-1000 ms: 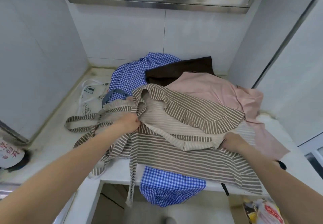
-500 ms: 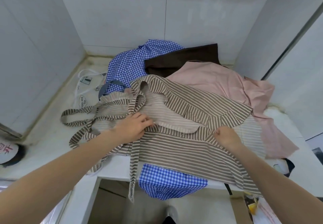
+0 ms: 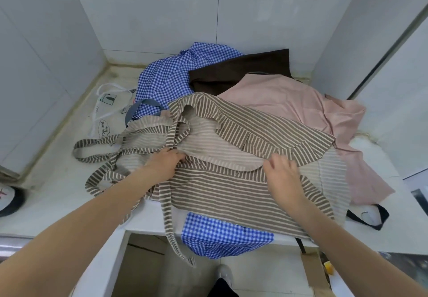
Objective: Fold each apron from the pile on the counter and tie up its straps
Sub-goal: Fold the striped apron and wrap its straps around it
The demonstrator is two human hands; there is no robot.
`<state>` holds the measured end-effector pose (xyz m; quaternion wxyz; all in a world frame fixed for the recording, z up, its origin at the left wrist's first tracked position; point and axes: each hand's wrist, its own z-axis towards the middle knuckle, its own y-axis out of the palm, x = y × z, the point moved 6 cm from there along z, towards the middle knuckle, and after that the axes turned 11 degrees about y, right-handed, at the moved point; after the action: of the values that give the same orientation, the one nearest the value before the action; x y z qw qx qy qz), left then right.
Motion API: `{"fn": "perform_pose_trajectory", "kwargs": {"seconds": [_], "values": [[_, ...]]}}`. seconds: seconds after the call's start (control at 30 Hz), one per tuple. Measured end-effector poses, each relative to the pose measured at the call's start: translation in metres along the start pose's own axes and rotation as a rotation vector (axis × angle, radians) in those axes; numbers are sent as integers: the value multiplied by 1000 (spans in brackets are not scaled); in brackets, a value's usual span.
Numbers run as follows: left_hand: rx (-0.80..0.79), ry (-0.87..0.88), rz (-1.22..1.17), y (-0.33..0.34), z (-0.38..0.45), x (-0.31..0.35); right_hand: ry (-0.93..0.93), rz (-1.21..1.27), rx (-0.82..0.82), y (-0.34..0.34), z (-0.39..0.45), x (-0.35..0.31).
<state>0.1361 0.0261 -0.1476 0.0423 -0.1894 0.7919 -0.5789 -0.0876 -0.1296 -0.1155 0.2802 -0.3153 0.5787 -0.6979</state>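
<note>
We are working on the striped apron, which lies spread across the top of the pile on the white counter, its lower edge hanging over the front lip and one long strap dangling down past the edge. Our left hand grips the cloth where the straps gather at the apron's left side, fingers curled into the bunch, while our right hand pinches the curved edge of the folded-over top layer, though the fingertips are blurred and we cannot say how firmly they close. We judge the cloth to be light, thin and quite limp: it creases and drapes wherever it lies, so it will not keep a fold unless we flatten it, and it should slide easily over the pink apron beneath, perhaps dragging that one along. The best hold, we think, is at the hems and corners, two points well apart so the panel stays taut as we turn it over. The looped straps sprawl to the left on the counter and look ready to tangle, so we would gather them by their ends before tying. Behind lie a blue checked apron and a dark brown one, not yet folded
</note>
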Motion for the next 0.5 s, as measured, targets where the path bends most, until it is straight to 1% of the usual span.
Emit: {"fn": "perform_pose_trajectory", "kwargs": {"seconds": [0.03, 0.07, 0.1, 0.13, 0.17, 0.2, 0.27, 0.3, 0.33, 0.37, 0.4, 0.43, 0.5], "values": [[17, 11, -25, 1, 0, -2, -132, 36, 2, -3, -6, -16], [40, 21, -65, -1, -1, -4, -254, 97, -80, -1, -13, -33], [58, 22, -117, -2, -1, -7, -336, 138, -187, 7, -20, -47], [69, 22, -170, -5, -2, -8, -346, 149, -311, 17, -23, -56], [81, 18, -228, -8, -4, -7, -285, 182, -392, 26, -21, -59], [117, 6, -292, -14, -6, -7, -174, 230, -433, 31, -14, -56], [248, -52, -392, -29, -13, -10, 36, 301, -536, 44, 3, -45], [294, -88, -392, -34, -19, -12, 92, 305, -630, 50, 10, -42], [304, -112, -367, -37, -23, -14, 125, 296, -717, 53, 14, -40], [288, -127, -336, -37, -28, -16, 139, 286, -757, 54, 16, -41], [263, -125, -313, -35, -32, -17, 148, 282, -715, 50, 18, -44], [244, -120, -313, -33, -34, -18, 149, 281, -600, 40, 19, -49], [251, -115, -385, -32, -38, -22, 75, 318, -282, 9, 18, -71]]}}
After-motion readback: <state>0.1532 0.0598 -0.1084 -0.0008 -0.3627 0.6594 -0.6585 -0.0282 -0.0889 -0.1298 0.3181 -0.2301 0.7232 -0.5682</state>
